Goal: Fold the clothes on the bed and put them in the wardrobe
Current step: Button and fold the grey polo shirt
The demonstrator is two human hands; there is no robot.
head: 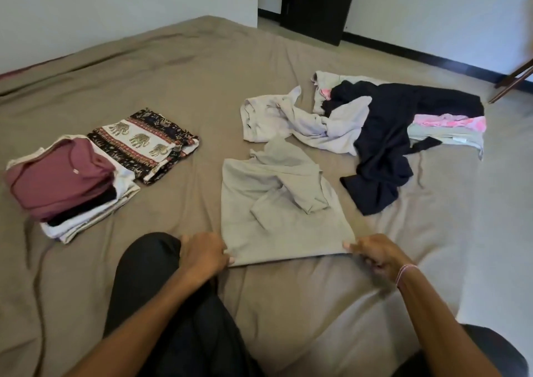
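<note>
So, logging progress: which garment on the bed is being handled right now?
The grey shirt spread out in front: left grip and right grip pinch its near corners. Nothing else is held.

On the bed [173,68], a shirt [277,226] lies spread nearest the person, the left hand [203,251] and right hand [375,254] pinching its near corners, a stack of folded clothes [63,186] to its left, a folded cloth [144,143] just behind that stack, and a loose heap [375,122] behind to the right.
</note>
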